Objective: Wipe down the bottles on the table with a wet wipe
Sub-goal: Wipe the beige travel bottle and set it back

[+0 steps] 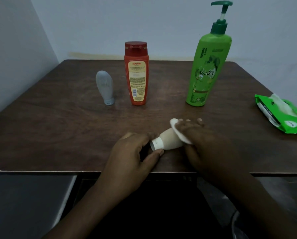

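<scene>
Dim table [58, 121]; right hand [201, 140] hides beige bottle [170, 139].

A plain room in a home, by the look of it — a dark wood-grain table [58, 118] pushed into the corner of bare pale walls [109, 23], carrying everyday toiletries: a red shampoo bottle [137, 73], a green pump bottle [207, 69] and a green pack of wet wipes [282, 114].

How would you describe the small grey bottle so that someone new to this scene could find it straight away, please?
Start at the dark wooden table and find the row of three upright bottles. The grey bottle is leftmost, beside the red bottle. It is the shortest, plain and unlabelled, standing on its cap.
</scene>
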The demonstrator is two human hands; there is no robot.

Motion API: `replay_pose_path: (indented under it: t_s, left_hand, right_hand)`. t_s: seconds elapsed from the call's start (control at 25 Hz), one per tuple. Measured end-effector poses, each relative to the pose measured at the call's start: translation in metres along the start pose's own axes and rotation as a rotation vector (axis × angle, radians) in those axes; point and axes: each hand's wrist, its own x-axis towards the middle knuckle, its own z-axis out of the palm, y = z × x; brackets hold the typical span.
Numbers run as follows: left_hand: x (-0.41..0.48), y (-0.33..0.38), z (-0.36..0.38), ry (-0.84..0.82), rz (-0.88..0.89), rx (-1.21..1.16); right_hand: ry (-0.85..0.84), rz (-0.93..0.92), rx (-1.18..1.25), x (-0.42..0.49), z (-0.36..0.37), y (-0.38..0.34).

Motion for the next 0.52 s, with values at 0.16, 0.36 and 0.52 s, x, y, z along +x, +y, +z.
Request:
replay_pose_path:
  t_s: [0.16, 0.36, 0.52]
  left_hand:
    - [0.001, -0.003, -0.001, -0.009, -0.009, -0.030]
    - [0.002, 0.000, -0.003, 0.003, -0.026, -0.025]
    - [0.001, 0.003, -0.003, 0.034, -0.066, -0.021]
  right_hand:
    - [0.003, -0.030, -0.082, -0.001, 0.007, -0.025]
    - [-0.063, -0.071, -0.048, -0.001, -0.003, -0.009]
    - [-0.011, 0.050, -0.054, 0.001, -0.002, -0.010]
